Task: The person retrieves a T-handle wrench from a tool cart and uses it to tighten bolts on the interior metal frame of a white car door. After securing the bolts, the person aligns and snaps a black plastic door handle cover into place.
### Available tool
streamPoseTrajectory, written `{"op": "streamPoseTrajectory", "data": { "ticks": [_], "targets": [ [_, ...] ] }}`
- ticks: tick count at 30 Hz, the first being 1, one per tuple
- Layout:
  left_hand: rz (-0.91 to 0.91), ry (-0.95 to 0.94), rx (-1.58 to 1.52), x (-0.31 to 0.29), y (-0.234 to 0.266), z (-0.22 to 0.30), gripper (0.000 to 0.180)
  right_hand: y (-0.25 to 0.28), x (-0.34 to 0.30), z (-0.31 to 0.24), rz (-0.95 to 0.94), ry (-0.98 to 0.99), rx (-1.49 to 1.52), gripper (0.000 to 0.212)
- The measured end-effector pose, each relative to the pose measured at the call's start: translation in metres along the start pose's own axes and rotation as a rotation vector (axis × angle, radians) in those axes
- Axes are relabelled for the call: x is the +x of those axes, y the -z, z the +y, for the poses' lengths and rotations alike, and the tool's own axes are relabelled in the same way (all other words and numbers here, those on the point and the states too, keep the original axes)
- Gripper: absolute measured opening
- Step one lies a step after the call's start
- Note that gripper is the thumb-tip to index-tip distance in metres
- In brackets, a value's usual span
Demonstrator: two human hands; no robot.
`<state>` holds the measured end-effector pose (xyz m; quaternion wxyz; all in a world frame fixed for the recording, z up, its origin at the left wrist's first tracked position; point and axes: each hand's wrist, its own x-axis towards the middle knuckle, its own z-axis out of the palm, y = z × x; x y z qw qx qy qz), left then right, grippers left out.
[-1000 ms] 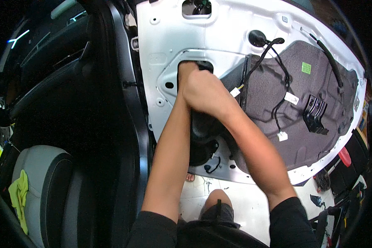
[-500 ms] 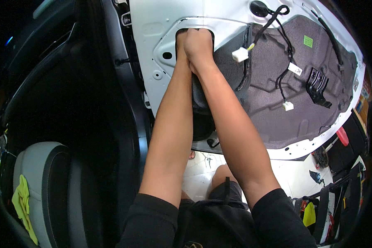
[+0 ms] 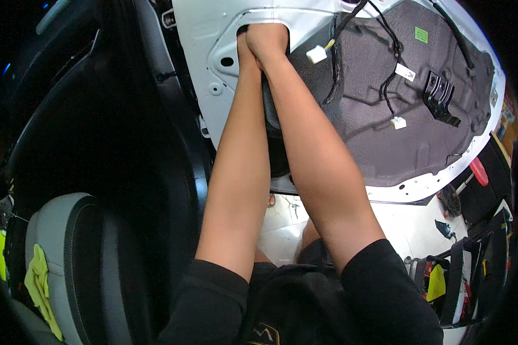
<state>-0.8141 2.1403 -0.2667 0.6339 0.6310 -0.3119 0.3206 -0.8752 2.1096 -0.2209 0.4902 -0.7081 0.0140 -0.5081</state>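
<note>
Both my arms reach up into an opening in a white car door's inner panel (image 3: pixel 198 43). The back of my right hand (image 3: pixel 269 42) shows at the cutout, its fingers hidden behind the upper edge. My left hand (image 3: pixel 244 50) is beside it on the left, mostly inside the dark opening and partly covered by the right. What either hand touches inside is out of sight. Just right of the hands, a white plug connector (image 3: pixel 316 54) hangs from a black wiring harness (image 3: pixel 351 20) over the grey sound-deadening sheet (image 3: pixel 380 155).
A second white connector (image 3: pixel 398 122) and a black metal bracket (image 3: pixel 439 99) are on the door's right half. The grey seat (image 3: pixel 49 230) at left carries a yellow-green cloth (image 3: pixel 38 282). An open tool bag (image 3: pixel 463 282) stands on the white tiled floor (image 3: pixel 394 224) at lower right.
The door and its wiring have shifted up and slightly left in view. Both hands stay in the opening, the right one's knuckles less visible now.
</note>
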Motion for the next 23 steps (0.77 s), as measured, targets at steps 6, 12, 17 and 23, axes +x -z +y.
{"op": "streamPoseTrajectory", "data": {
  "ticks": [6, 12, 17, 23],
  "targets": [
    [-0.019, 0.294, -0.108, -0.004, -0.037, -0.030, 0.031, 0.015, 0.005, 0.038, -0.079, 0.100, -0.361, 0.029],
    [0.033, 0.377, -0.196, 0.013, -0.041, -0.073, 0.038, -0.004, 0.010, 0.036, 0.082, 0.251, -0.141, 0.030],
    [-0.030, 0.133, -0.319, 0.036, -0.024, -0.078, 0.037, -0.025, 0.026, 0.033, 0.055, 0.376, -0.174, 0.027],
    [-0.025, 0.197, -0.096, -0.008, -0.013, 0.010, 0.036, -0.006, 0.040, 0.055, 0.137, 0.617, -0.276, 0.032]
  ]
}}
